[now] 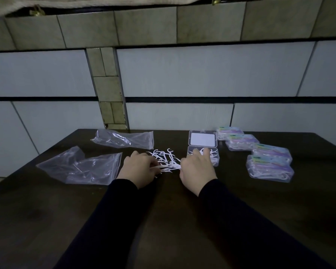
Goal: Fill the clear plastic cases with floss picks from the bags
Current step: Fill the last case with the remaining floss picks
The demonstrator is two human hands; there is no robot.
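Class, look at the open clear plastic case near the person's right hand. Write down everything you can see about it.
The open case is a small clear plastic box with rounded corners. Its hinged lid lies flat behind the tray, showing a white rectangular panel. The tray holds some white floss picks but is not full. It sits on the dark table, left of the closed cases. The right hand reaches over its front edge.

Dark wood-grain counter (46, 220) seen across foreground. Behind it, wall faced with large pale tiles (211, 72), split by dark horizontal lines. Vertical strip of small olive tiles (107, 88) set left of centre. Beige cloth (105, 2) draped along top edge, brass fitting (35, 12) beneath.
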